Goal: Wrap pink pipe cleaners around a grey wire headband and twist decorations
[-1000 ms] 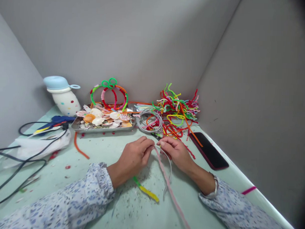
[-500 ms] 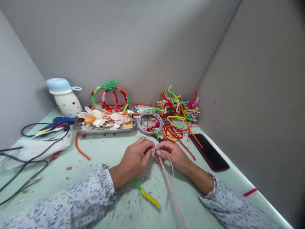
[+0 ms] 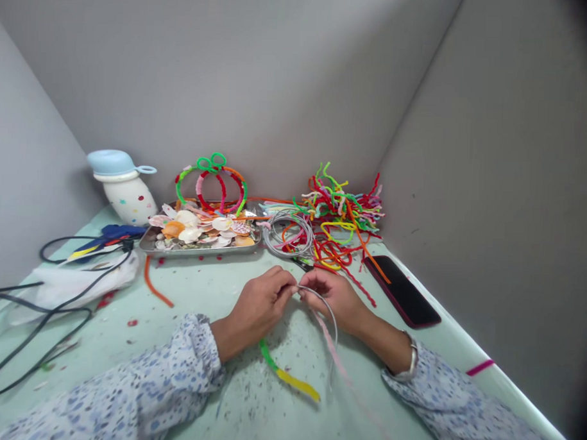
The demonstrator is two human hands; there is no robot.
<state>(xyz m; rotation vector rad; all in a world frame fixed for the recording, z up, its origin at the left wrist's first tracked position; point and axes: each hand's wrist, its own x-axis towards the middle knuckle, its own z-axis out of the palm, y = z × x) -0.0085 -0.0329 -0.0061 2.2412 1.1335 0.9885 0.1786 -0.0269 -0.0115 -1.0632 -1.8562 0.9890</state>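
My left hand (image 3: 261, 309) is closed in a pinch at the near end of a thin grey wire (image 3: 332, 314), its fingertips almost meeting those of my right hand (image 3: 336, 302). The wire curves out from the fingertips and down over the table. My right hand is also closed, and a fuzzy pink pipe cleaner (image 3: 334, 355) trails from its fingers toward me, blurred at the lower end. Below my left hand a green and yellow pipe cleaner length (image 3: 292, 378) sticks out; its upper end is hidden behind the hand. What lies between the fingertips is too small to make out.
A metal tray (image 3: 200, 252) of seashells stands ahead, pipe cleaner rings (image 3: 211, 191) above it. Right of it lie a grey wire coil (image 3: 273, 245), a pipe cleaner pile (image 3: 345, 206) and a phone (image 3: 406, 298). At left are a bottle (image 3: 128, 198) and a black cable (image 3: 44, 311).
The pink pipe cleaner's trailing part has swung to the right, and the green and yellow end has shifted right too. Both hands stay pinched together in nearly the same place.
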